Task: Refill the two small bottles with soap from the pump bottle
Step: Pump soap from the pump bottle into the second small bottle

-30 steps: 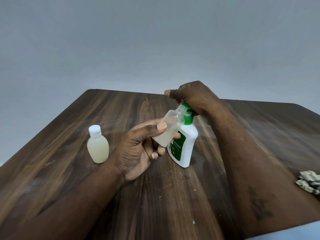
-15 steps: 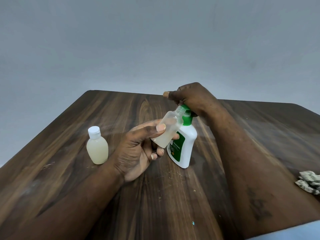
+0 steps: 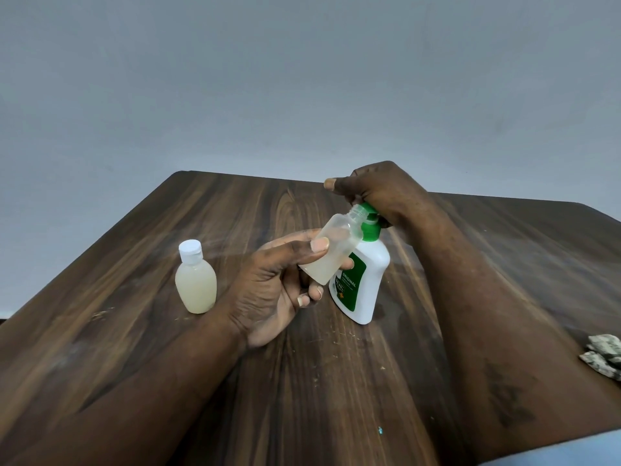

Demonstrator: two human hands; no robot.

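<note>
A white pump bottle [image 3: 371, 280] with a green label and green pump head stands on the wooden table [image 3: 336, 381]. My right hand [image 3: 379, 190] sits on top of the pump head with its fingers curled over it and the thumb sticking out to the left. My left hand [image 3: 268, 290] grips a small uncapped bottle [image 3: 331, 250], tilted, with its open neck right at the pump's spout. Pale soap fills its lower part. A second small bottle [image 3: 196, 287], capped in white and full of pale soap, stands to the left.
A crumpled patterned cloth [image 3: 605, 358] lies at the table's right edge. A tiny blue-green speck [image 3: 380, 430] sits on the wood near me. Behind the table is a plain grey wall.
My right hand has sunk slightly on the pump head. The tilted small bottle stays at the spout; the capped bottle has not moved.
</note>
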